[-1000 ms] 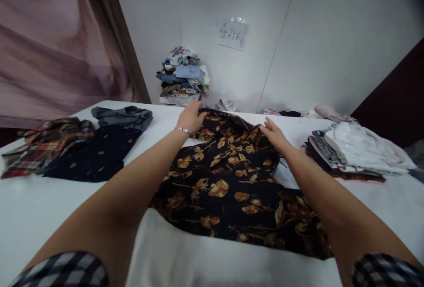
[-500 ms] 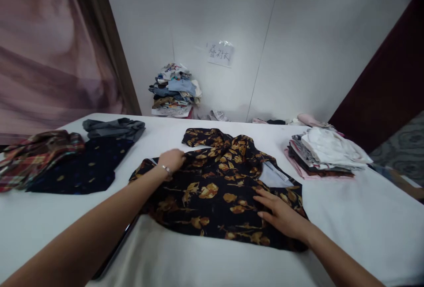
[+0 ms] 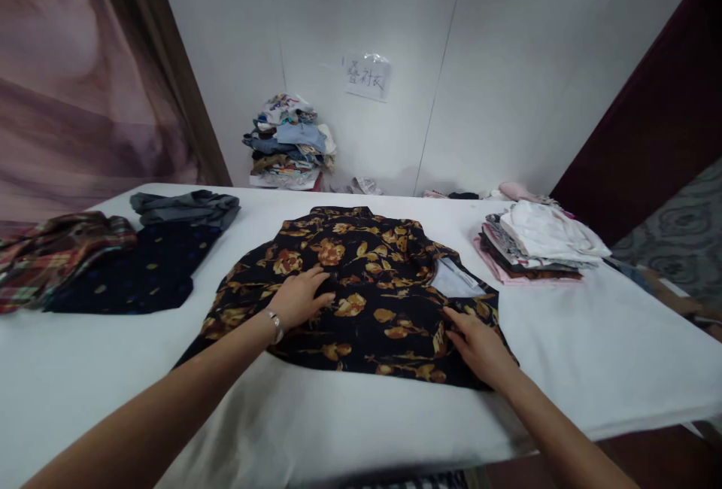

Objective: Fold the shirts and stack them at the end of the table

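A black shirt [image 3: 375, 323] with a gold and brown floral print lies spread on the white-covered table, its collar side away from me. Over its left half rests my left hand [image 3: 298, 299], wearing a silver bracelet, thumb and fingers apart on the fabric. My right hand [image 3: 478, 344] lies flat on the shirt's lower right part, fingers stretched out. Near that hand a white lining patch [image 3: 456, 280] shows at the right shoulder. The shirt's left side reaches toward me, partly behind my left forearm.
On the left lie a plaid shirt [image 3: 73, 248], a navy patterned garment [image 3: 144, 271] and a grey garment [image 3: 189, 208]. A folded stack [image 3: 550, 237] sits at the right. Against the back wall stands a tall clothes pile [image 3: 290, 143]; a paper sign [image 3: 366, 77] hangs above.
My left hand has let go of the shirt's left side and come down nearer me. That side is now unfolded outward and the collar shows at the back. My right hand stays on the fabric.
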The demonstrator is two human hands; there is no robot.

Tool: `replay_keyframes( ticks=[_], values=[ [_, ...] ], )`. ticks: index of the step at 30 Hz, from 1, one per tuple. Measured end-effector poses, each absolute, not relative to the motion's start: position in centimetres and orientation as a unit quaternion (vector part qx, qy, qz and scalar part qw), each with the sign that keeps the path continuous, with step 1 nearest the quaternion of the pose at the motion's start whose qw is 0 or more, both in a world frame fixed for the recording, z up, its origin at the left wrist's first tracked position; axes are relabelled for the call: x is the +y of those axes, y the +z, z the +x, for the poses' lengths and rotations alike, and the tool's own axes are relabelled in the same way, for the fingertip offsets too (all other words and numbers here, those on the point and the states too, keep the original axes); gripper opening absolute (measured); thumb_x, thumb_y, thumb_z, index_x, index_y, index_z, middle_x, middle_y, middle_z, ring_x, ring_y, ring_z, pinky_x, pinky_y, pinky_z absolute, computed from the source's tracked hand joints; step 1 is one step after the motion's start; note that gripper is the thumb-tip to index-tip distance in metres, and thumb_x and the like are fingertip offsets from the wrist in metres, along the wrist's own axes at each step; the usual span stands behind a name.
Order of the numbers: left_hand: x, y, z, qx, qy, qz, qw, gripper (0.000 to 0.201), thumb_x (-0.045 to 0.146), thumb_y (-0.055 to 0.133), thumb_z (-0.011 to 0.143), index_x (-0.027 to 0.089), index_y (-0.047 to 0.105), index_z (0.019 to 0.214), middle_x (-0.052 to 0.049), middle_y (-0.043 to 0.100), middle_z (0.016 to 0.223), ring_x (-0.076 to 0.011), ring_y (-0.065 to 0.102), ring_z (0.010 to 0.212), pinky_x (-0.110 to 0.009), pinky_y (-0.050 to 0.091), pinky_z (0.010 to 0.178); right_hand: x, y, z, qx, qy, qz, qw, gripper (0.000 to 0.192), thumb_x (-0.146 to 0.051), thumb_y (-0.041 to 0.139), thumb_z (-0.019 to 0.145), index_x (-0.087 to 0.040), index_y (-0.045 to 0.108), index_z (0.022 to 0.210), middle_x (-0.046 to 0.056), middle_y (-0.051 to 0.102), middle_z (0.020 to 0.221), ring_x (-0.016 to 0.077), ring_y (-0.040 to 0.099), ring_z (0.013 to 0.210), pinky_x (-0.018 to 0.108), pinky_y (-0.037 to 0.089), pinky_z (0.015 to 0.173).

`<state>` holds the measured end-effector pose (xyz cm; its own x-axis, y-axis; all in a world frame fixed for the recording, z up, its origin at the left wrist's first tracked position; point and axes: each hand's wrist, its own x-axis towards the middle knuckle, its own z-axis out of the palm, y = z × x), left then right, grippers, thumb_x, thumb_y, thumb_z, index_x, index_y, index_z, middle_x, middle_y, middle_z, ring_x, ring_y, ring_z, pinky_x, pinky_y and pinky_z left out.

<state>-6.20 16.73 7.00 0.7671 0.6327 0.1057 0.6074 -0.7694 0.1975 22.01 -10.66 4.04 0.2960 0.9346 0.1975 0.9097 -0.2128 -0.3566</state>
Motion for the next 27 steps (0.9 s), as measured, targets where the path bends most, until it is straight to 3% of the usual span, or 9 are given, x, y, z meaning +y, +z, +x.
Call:
replay_keyframes(
  ticks=[3,8,12,16,19,23,25,27],
  values=[
    [15.3,6.3,-8.3,0.363,0.061,0.929,0.030,0.043,0.039,0.049,0.085,0.017,0.057,0.121,-0.013,0.062,0.119,-0.0273,0.058,0.109,-0.041,0.044,0.090,-10.6,5.0,21.1,-0.641,-0.027,-0.716,0.274,0.035,-0.019,0.040,0.091,-0.021,0.058,0.120,0.010,0.067,0.105,0.0212,0.062,0.096,0.039,0.051,0.085],
    [12.8,7.7,-10.4,0.360,0.127,0.923,-0.041,0.026,0.023,0.042,0.087,0.017,0.066,0.095,-0.009,0.066,0.086,-0.0236,0.061,0.084,-0.037,0.045,0.077,-12.6,5.5,19.6,-0.708,-0.043,-0.616,0.343,0.044,-0.012,0.041,0.090,-0.025,0.048,0.131,0.008,0.066,0.104,0.0187,0.061,0.094,0.034,0.051,0.081],
    [8.6,7.0,-13.4,0.300,0.299,0.905,-0.046,0.020,0.023,0.046,0.086,0.019,0.063,0.097,-0.008,0.066,0.095,-0.0223,0.061,0.090,-0.038,0.045,0.083,-15.8,4.3,19.3,-0.701,0.031,-0.638,0.318,0.046,-0.010,0.040,0.088,-0.026,0.050,0.130,0.007,0.067,0.099,0.0174,0.062,0.089,0.030,0.052,0.074],
    [5.3,4.8,-16.5,0.238,0.357,0.903,-0.020,0.019,0.020,0.048,0.084,0.021,0.057,0.101,-0.004,0.069,0.095,-0.0209,0.063,0.093,-0.041,0.042,0.097,-17.9,3.9,18.8,-0.657,0.138,-0.678,0.300,0.042,-0.011,0.041,0.085,-0.024,0.059,0.121,0.008,0.069,0.099,0.0179,0.064,0.091,0.031,0.052,0.078],
    [4.2,3.4,-17.8,0.263,0.365,0.893,-0.012,0.017,0.024,0.050,0.084,0.023,0.057,0.099,-0.002,0.069,0.083,-0.0200,0.065,0.082,-0.034,0.050,0.082,-17.7,4.8,19.4,-0.607,0.183,-0.694,0.342,0.035,-0.022,0.046,0.087,-0.024,0.062,0.119,0.008,0.066,0.113,0.0200,0.061,0.105,0.035,0.049,0.091],
    [3.7,2.8,-17.9,0.306,0.339,0.888,0.055,0.016,0.033,0.052,0.083,0.029,0.058,0.098,-0.001,0.069,0.081,-0.0187,0.065,0.072,-0.029,0.052,0.064,-15.0,5.8,23.9,-0.512,0.050,-0.753,0.409,0.038,-0.037,0.047,0.087,-0.021,0.060,0.118,0.010,0.060,0.125,0.0231,0.054,0.117,0.041,0.044,0.098],
    [3.4,3.1,-17.3,0.327,0.303,0.891,0.087,0.015,0.037,0.051,0.084,0.031,0.059,0.094,0.000,0.069,0.076,-0.0192,0.064,0.067,-0.031,0.051,0.061,-13.2,5.6,27.2,-0.452,-0.020,-0.809,0.375,0.047,-0.040,0.050,0.083,-0.016,0.056,0.123,0.014,0.056,0.130,0.0263,0.050,0.121,0.044,0.042,0.099],
    [2.9,3.7,-16.3,0.344,0.265,0.895,0.108,0.016,0.040,0.049,0.085,0.031,0.061,0.091,-0.001,0.069,0.074,-0.0199,0.064,0.066,-0.032,0.050,0.062,-11.5,5.1,29.9,-0.407,-0.027,-0.850,0.334,0.052,-0.042,0.055,0.080,-0.010,0.058,0.120,0.019,0.059,0.123,0.0287,0.055,0.115,0.042,0.043,0.095]
  ],
)
